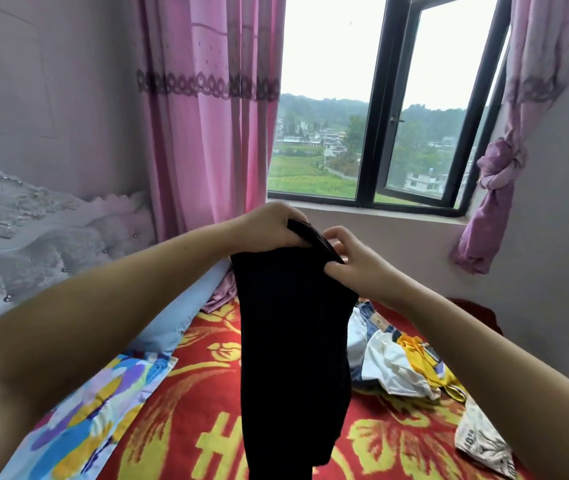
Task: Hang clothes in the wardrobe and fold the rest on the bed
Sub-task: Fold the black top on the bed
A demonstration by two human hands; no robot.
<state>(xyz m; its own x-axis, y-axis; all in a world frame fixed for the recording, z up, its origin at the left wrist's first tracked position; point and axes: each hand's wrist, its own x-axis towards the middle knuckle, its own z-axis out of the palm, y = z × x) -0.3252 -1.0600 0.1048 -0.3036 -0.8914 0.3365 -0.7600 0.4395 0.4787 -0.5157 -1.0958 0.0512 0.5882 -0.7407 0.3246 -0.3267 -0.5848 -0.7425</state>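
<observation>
A long black garment (293,334) hangs down over the bed (186,403), which has a red cover with yellow flowers. My left hand (269,225) grips its top edge from the left. My right hand (352,261) pinches the same edge from the right, fingers curled into the cloth. Both hands are raised in front of the window sill. A heap of loose clothes (400,362), white, yellow and denim, lies on the bed to the right of the black garment. A pale printed piece (483,445) lies nearer the right front edge.
A blue pillow (186,317) and a flowered pillow (82,420) lie along the left by the grey padded headboard (33,237). Pink curtains (206,116) hang on both sides of the open window (414,109). A wall stands close on the right.
</observation>
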